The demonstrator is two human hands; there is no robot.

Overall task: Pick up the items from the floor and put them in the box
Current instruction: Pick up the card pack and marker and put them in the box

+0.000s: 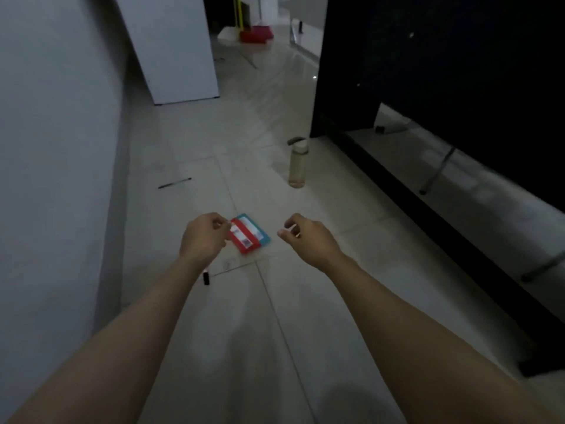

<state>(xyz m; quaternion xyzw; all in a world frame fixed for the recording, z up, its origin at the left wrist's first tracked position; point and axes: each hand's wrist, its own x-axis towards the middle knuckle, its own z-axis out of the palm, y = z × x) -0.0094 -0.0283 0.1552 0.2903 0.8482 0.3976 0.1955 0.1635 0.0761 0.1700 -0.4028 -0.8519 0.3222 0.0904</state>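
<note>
A flat red and teal packet (249,234) lies on the pale tiled floor between my hands. My left hand (203,237) has its fingers curled, and its fingertips overlap the packet's left corner; whether they grip it is unclear. My right hand (302,237) hovers to the packet's right, fingers curled with nothing visible in them. A clear bottle with a dark lid (298,163) stands upright farther ahead. A dark pen (174,183) lies to the left near the wall. A small black object (206,276) lies under my left wrist. No box is in view.
A white wall (61,148) runs along the left. A white panel (177,50) leans against it farther back. Dark furniture with metal legs (443,71) fills the right side. A red dustpan and a yellow-handled broom (253,33) stand at the far end.
</note>
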